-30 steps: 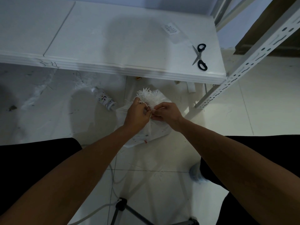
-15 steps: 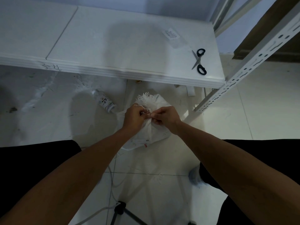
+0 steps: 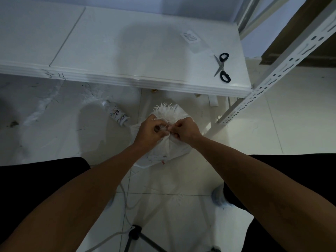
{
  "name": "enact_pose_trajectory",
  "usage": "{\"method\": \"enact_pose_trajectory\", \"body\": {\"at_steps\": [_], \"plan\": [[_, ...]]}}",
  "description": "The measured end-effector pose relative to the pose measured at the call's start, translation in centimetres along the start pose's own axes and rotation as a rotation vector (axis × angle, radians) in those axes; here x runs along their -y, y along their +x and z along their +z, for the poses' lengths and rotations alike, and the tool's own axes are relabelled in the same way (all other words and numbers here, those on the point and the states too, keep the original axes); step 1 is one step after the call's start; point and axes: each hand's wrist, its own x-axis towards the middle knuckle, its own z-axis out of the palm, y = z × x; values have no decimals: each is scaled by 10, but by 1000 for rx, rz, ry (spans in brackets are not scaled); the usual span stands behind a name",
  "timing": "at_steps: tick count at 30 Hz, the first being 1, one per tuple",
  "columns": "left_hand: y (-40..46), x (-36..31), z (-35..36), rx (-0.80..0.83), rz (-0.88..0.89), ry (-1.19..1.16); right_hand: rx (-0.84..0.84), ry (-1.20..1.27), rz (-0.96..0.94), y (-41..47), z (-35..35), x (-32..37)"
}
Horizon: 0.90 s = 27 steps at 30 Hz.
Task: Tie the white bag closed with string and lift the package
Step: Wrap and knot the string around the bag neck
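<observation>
White bag (image 3: pixel 168 150) sits on the tiled floor (image 3: pixel 291 124), just in front of the white shelf board (image 3: pixel 127 51) and below its front edge. Bag neck is gathered; frayed top (image 3: pixel 166 110) fans out on the shelf side of the hands. Left hand (image 3: pixel 150 132) and right hand (image 3: pixel 185 130) meet at the neck, knuckles almost touching, both closed in a narrow pinch on the thin white string (image 3: pixel 166 124) at the gather. String is barely visible between the fingers; can't tell if a knot is formed. Bag body bulges out below the hands, resting on the floor. Plastic bottle (image 3: pixel 117 114) lies on its side just left of the bag. Black-handled scissors (image 3: pixel 222 67) lie on the shelf board near its right end, well apart from the bag. Perforated metal upright (image 3: pixel 272 75) runs to the right of the bag.
</observation>
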Motion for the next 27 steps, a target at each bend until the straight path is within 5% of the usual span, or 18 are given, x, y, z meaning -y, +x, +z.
{"method": "enact_pose_trajectory", "body": {"at_steps": [7, 14, 20, 27], "plan": [[-1, -6, 6, -45, -30, 63, 118, 227, 89, -1, -8, 5], [-1, -4, 5, -115, -52, 120, 158, 50, 42, 3, -5, 10], [-2, -1, 7, -110, -19, 131, 86, -291, -210, -4, -9, 6], [1, 2, 4, -115, -35, 140, 31, -369, -369, -1, -7, 2]]}}
